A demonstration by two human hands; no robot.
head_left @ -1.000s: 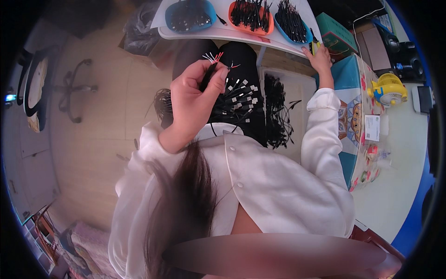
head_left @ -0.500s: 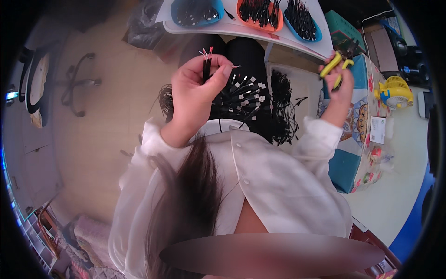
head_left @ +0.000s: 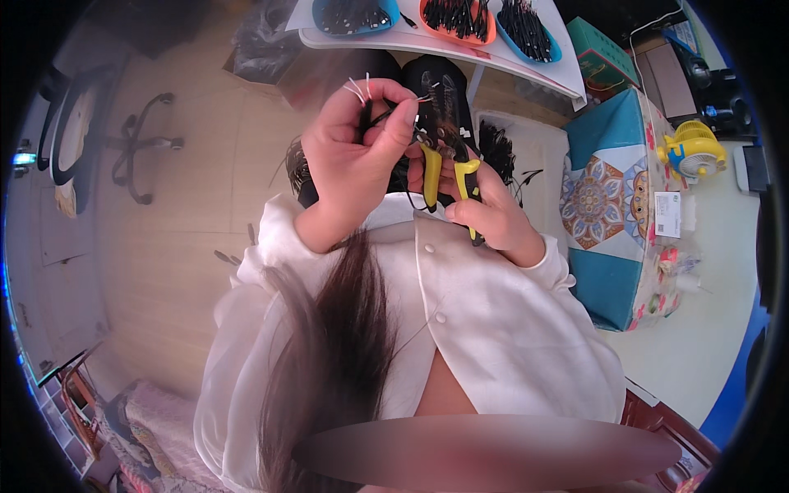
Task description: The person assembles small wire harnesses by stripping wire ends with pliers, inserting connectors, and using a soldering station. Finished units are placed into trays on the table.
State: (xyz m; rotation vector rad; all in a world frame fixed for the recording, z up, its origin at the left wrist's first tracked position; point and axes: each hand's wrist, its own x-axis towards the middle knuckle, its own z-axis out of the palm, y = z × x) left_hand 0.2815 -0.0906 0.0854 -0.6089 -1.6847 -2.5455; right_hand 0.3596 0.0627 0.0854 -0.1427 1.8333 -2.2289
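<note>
My left hand [head_left: 349, 156] is closed, pinching thin black cables [head_left: 366, 111] whose bared white and reddish wire ends stick up past the fingers. One fine wire end points right from the fingertips, close to the tool. My right hand [head_left: 493, 209] grips wire strippers [head_left: 433, 172] by their yellow-and-black handles. Their dark toothed jaws are spread apart and point up beside the left fingertips; whether they touch a wire I cannot tell. Behind both hands, the cables on my lap are mostly hidden. More black cables [head_left: 496, 152] hang to the right of my legs.
Across the front is a white table [head_left: 386, 41] bearing a left blue bowl [head_left: 374, 29], an orange bowl [head_left: 460, 37] and a right blue bowl [head_left: 534, 53], all with black cables. A patterned cloth-covered stand [head_left: 604, 135] and a yellow fan [head_left: 699, 152] are at right. A chair base [head_left: 136, 144] stands left.
My right hand has brought the wire strippers from the far right down and left to beside my left hand. The left hand stays raised with the cables, whose wire ends now fan out differently.
</note>
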